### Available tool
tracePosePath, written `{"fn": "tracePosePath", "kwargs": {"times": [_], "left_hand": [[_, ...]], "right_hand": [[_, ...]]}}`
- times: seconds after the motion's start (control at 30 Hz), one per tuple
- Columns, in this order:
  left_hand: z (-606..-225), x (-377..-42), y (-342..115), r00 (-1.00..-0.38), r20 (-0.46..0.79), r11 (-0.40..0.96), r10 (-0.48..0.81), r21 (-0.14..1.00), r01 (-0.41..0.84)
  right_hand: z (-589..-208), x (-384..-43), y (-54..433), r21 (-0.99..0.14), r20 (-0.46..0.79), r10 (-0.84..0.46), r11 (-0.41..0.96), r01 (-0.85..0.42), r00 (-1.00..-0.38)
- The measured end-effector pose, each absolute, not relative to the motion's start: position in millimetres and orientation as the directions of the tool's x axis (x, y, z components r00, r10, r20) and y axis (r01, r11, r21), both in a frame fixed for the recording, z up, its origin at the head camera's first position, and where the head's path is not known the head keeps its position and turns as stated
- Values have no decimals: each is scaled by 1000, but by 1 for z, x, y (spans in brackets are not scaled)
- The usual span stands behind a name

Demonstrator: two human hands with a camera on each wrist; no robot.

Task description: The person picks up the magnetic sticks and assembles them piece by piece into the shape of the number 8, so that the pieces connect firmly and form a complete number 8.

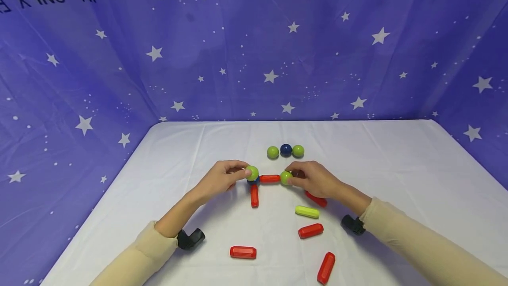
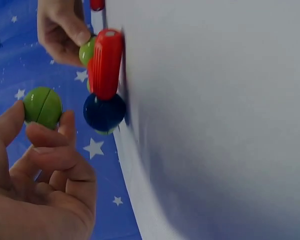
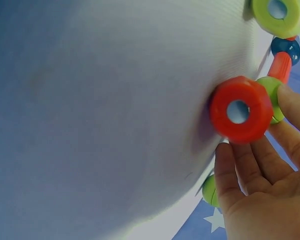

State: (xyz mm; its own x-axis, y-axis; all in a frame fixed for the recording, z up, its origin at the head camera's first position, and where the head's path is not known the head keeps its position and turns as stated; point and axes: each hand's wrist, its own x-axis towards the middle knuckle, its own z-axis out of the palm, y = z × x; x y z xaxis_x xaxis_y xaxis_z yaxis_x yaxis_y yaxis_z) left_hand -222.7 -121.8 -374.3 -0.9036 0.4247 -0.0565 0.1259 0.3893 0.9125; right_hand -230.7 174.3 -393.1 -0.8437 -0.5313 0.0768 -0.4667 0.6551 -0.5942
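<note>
My left hand [image 1: 220,178] pinches a green ball [image 2: 42,107] between thumb and fingers, held up beside a dark blue ball [image 2: 105,112] in the left wrist view and overlapping it in the head view. From that blue ball one red rod [image 1: 270,178] runs right and another red rod [image 1: 254,196] points toward the front. At the right end of the first rod sits a second green ball [image 1: 285,178]. My right hand [image 1: 317,179] grips this ball with thumb and fingers, low over the table.
Behind the hands, a green ball [image 1: 272,152], a blue ball [image 1: 286,150] and another green ball [image 1: 298,151] lie in a row. A red rod [image 1: 316,199] lies below the right hand. Nearer the front are a yellow-green rod [image 1: 307,212] and several red rods [image 1: 243,252].
</note>
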Motion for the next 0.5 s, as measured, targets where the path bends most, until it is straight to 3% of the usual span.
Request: {"fn": "tracePosePath", "kwargs": {"times": [0.5], "left_hand": [[-385, -184, -123, -758, -68, 448, 649, 839, 309]], "right_hand": [[-393, -231, 174, -597, 81, -537, 649, -472, -840]]}}
